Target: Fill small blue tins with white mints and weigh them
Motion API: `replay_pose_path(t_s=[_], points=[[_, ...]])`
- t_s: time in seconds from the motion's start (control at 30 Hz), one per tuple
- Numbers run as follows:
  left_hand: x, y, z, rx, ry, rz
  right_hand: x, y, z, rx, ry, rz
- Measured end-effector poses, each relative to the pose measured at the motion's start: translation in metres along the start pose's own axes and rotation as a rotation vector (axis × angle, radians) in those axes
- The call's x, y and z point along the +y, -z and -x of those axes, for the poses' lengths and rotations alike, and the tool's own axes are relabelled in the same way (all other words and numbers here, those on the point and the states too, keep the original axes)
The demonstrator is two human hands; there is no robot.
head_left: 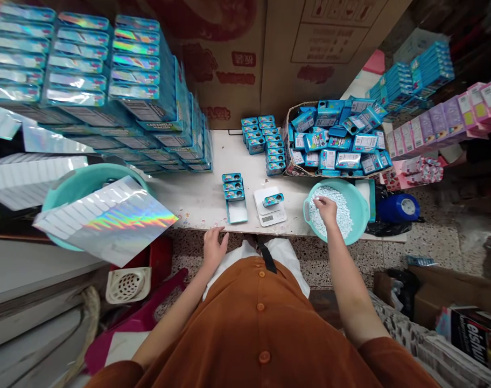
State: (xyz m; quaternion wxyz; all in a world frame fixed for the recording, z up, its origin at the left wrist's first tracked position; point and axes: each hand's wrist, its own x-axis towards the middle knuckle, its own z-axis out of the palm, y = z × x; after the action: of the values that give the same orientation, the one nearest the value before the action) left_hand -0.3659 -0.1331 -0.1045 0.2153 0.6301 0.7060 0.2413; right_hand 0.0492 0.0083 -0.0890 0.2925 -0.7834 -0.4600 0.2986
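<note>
My right hand [326, 210] is over the teal basin [362, 188] of small white candies [339, 207], fingers pinched together at the candies' surface. Left of it, a small blue candy box [273, 200] lies on a white digital scale [266, 213]. My left hand [215, 247] rests at the table's front edge with thumb and fingers apart and nothing in it. Just beyond that hand, an open-topped tray [237, 212] holds a few blue boxes [233, 186] at its far end.
A carton [288, 153] heaped with loose blue boxes stands behind the basin. More boxes [274, 152] stand in rows beside it. Tall stacks of blue packs [148, 81] rise at the left. Shiny card sheets [120, 215] lie across another teal basin [57, 202].
</note>
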Motion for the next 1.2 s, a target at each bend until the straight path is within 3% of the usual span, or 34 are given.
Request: replay_pose_path(t_s=[0.13, 0.33, 0.67, 1.2], points=[[0.002, -0.004, -0.001, 0.026, -0.002, 0.019, -0.052, -0.036, 0.000, -0.170, 0.149, -0.085], [-0.002, 0.002, 0.005, 0.063, 0.062, 0.030, -0.091, -0.079, 0.007, -0.318, 0.363, 0.196], [-0.015, 0.003, 0.019, 0.110, 0.163, 0.037, -0.098, -0.087, 0.008, -0.400, 0.495, 0.488], [-0.014, 0.003, 0.004, 0.077, 0.177, 0.036, -0.095, -0.088, 0.013, -0.368, 0.470, 0.402]])
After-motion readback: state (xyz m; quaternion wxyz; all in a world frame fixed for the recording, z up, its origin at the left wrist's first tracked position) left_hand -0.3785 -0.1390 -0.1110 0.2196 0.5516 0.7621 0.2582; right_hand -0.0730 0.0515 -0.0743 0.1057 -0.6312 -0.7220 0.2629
